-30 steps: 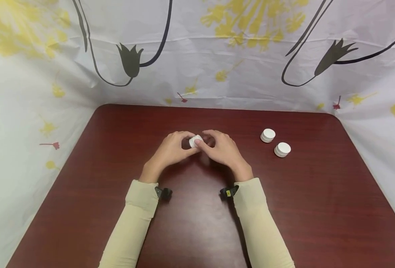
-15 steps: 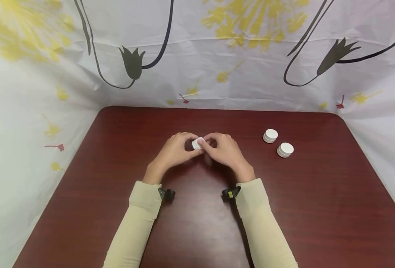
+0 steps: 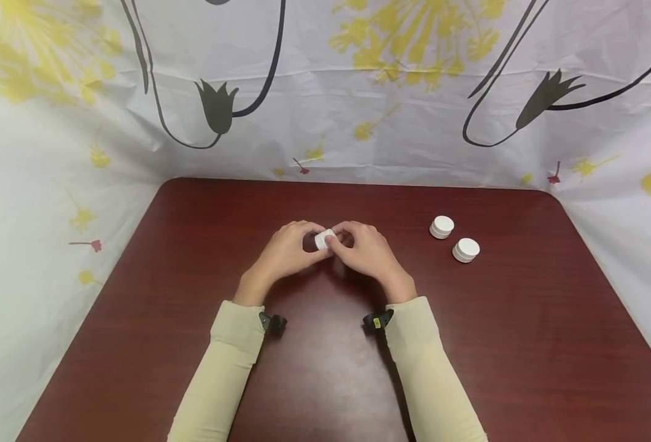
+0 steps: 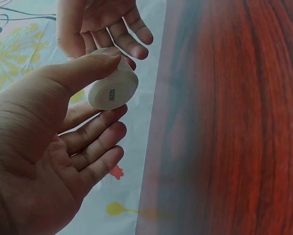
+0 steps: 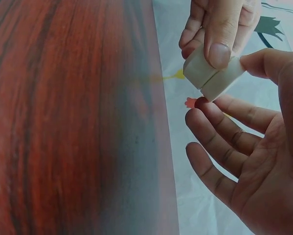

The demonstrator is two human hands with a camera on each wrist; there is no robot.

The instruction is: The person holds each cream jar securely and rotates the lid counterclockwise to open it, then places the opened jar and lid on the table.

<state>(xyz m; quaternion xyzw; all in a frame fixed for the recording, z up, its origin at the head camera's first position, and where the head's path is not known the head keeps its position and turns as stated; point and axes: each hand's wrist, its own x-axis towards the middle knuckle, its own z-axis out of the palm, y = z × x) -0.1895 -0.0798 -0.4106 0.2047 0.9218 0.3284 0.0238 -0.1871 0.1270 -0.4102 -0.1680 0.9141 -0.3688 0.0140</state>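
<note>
A small round white jar (image 3: pixel 323 239) is held up between both hands above the dark red table. My left hand (image 3: pixel 282 253) pinches one part of it between thumb and fingers. From the other side, my right hand (image 3: pixel 368 252) pinches the other part with thumb and fingertips. In the right wrist view a thin seam divides the jar (image 5: pixel 199 69) from its lid-like end (image 5: pixel 225 82), which is on the right hand's side. Small dark print marks the flat round face of the jar (image 4: pixel 118 90) in the left wrist view. The jar's inside is hidden.
Two more white jars, a farther one (image 3: pixel 441 227) and a nearer one (image 3: pixel 466 250), stand upright on the table (image 3: pixel 524 344) to the right of the hands. A patterned white cloth (image 3: pixel 403 135) hangs behind the table and along its sides.
A second ago the right index finger was lifted off the jar; now it is back against it. The jar's tilt has shifted slightly. The two other jars stay in place.
</note>
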